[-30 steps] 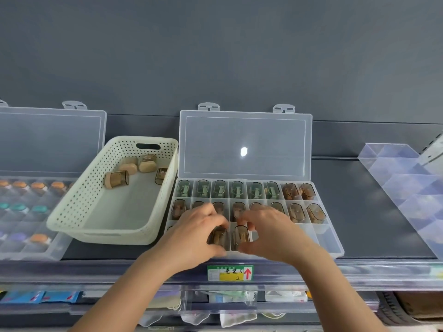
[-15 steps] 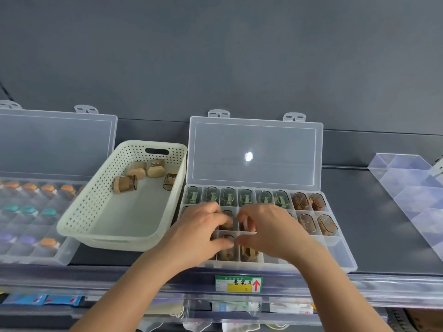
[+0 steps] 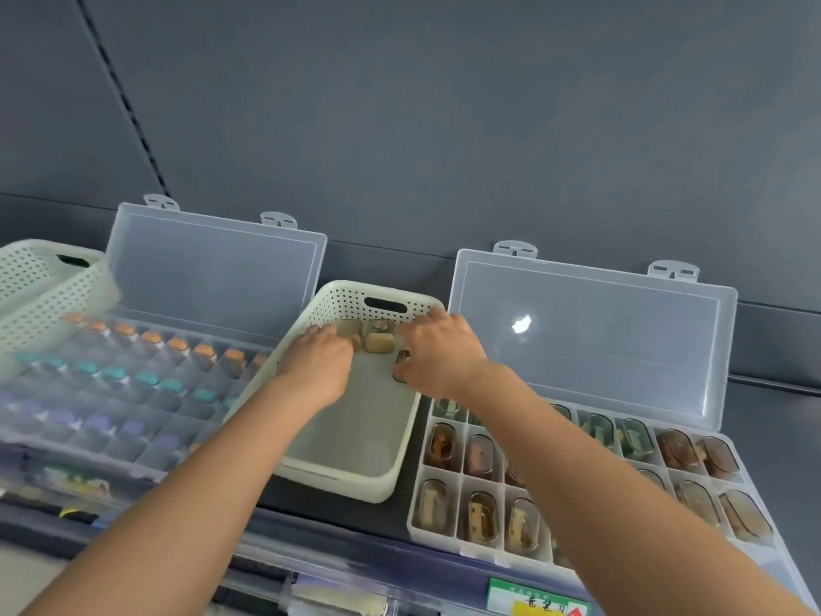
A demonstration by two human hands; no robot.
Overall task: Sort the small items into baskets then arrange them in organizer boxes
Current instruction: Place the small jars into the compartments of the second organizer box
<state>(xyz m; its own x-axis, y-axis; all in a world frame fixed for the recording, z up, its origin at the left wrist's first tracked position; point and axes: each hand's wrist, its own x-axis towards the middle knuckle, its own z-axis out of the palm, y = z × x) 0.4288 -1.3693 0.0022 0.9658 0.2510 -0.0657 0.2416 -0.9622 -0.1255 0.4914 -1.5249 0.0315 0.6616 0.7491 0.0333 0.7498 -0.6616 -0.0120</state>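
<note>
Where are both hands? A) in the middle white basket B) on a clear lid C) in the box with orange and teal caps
A: the left hand and right hand are both inside the white basket, at the small brown items at its far end.

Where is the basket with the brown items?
In the head view the basket stands at centre, between the left box and the right box, with the left hand and right hand inside.
</note>
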